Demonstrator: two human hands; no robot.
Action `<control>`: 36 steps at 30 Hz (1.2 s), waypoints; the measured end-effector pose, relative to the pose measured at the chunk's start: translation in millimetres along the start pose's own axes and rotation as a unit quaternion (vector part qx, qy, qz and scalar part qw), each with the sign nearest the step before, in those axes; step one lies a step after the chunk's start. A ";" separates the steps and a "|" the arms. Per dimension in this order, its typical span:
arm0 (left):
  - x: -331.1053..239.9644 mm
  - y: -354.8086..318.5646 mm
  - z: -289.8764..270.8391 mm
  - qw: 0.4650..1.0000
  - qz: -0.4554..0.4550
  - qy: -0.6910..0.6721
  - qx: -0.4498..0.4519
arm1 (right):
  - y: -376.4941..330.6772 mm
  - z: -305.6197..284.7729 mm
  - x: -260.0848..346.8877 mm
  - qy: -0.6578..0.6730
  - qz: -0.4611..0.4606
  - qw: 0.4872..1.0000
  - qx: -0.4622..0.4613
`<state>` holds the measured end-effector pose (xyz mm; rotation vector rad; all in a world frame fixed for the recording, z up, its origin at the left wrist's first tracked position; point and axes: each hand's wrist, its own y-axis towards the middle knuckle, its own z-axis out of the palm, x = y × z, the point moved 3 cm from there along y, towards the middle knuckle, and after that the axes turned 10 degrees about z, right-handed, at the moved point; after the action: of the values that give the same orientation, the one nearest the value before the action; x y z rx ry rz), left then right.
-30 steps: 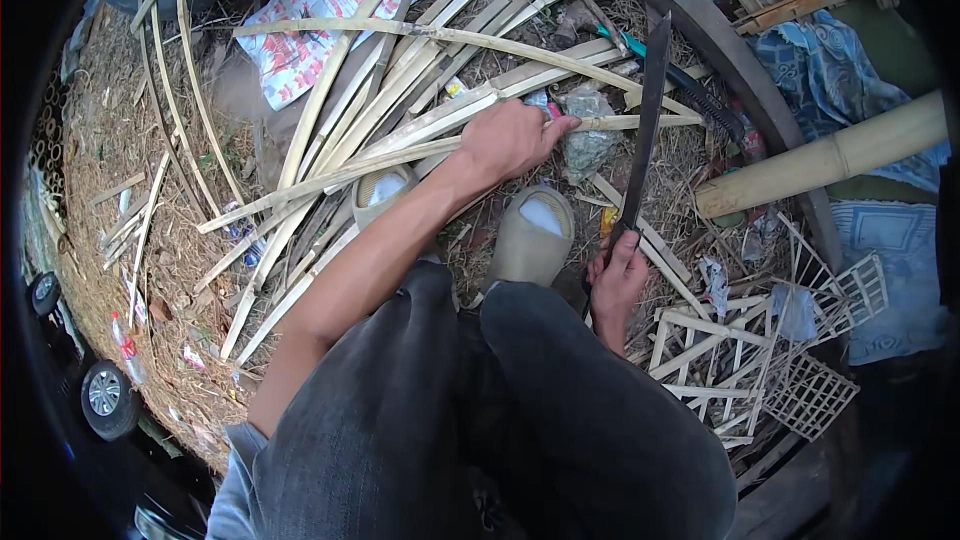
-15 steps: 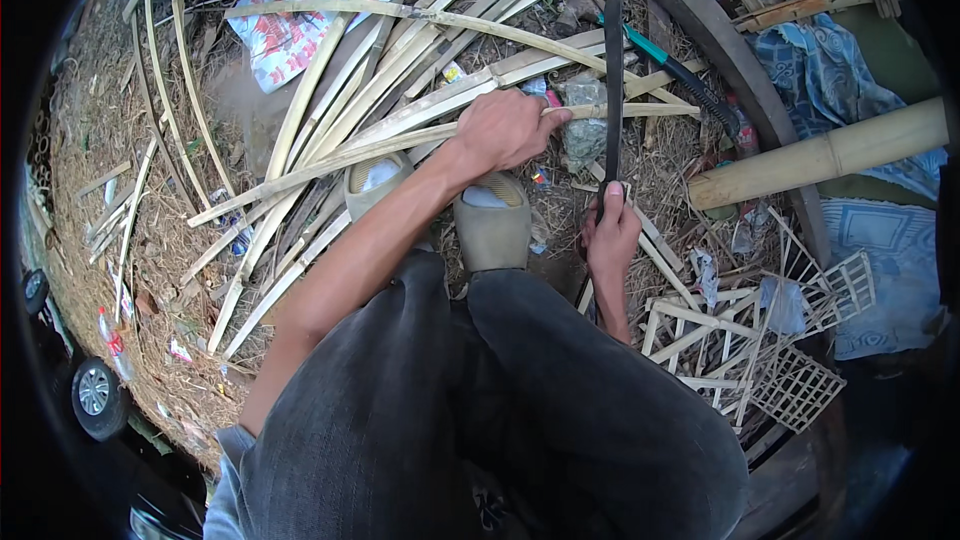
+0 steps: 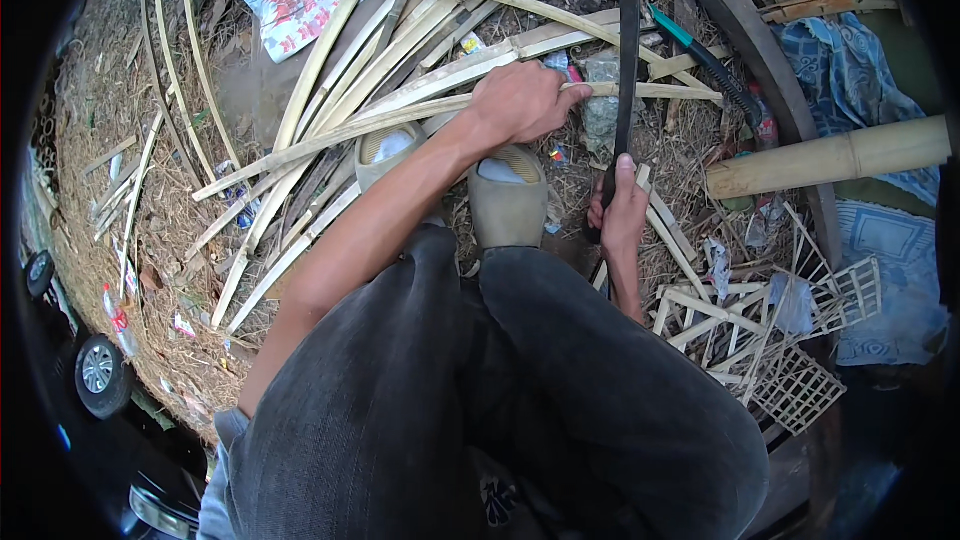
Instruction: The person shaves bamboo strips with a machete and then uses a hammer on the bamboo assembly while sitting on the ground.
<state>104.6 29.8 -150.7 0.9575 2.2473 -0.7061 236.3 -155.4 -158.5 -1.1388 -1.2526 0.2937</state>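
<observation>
My left hand [image 3: 520, 102] is closed around a long split bamboo strip [image 3: 345, 132], which runs from the left across my shoes to the right. In my right hand [image 3: 624, 208] is a long dark machete [image 3: 628, 60], its blade upright and pointing away from me. The blade crosses the bamboo strip just right of my left hand; whether it touches the strip I cannot tell. Beyond the left hand lies a pile of more bamboo strips [image 3: 330, 70] fanned over the ground.
A tool with a green handle [image 3: 672, 26] lies beyond the machete. At the right are a thick bamboo pole [image 3: 830, 157], a curved dark rim [image 3: 755, 30] and blue cloths [image 3: 885, 240]. Short bamboo pieces and a lattice [image 3: 798, 390] lie near my right knee. A car wheel [image 3: 98, 370] shows at far left.
The view has shifted slightly, so most things sit a little further right. Both hands keep their holds on the bamboo strip and the machete, and the blade leans slightly more to the right.
</observation>
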 end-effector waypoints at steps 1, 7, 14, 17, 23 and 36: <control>0.1 -4.5 1.4 1.000 -0.005 -0.001 0.004 | -2.8 3.6 -1.5 -0.017 0.006 1.000 -0.006; -10.0 -3.0 -1.0 1.000 0.003 0.008 0.003 | 0.8 4.4 5.3 0.041 -0.014 0.998 0.036; -0.3 -10.6 0.2 1.000 -0.012 0.013 0.007 | -49.7 1.7 78.5 0.080 -0.166 0.983 0.007; -7.9 -1.7 4.4 1.000 0.017 0.002 -0.017 | -45.3 -1.5 75.8 0.155 -0.274 0.949 -0.003; 0.6 -4.6 7.8 1.000 0.011 0.016 -0.019 | -13.1 8.7 38.2 -0.063 -0.001 0.996 -0.070; 2.3 -2.5 6.7 0.999 -0.011 0.015 0.042 | -43.5 7.6 99.0 -0.027 -0.133 0.989 -0.063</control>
<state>103.5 24.9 -156.3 0.9912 2.2717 -0.8063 248.4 -100.0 -66.1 -1.0593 -1.4694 0.0450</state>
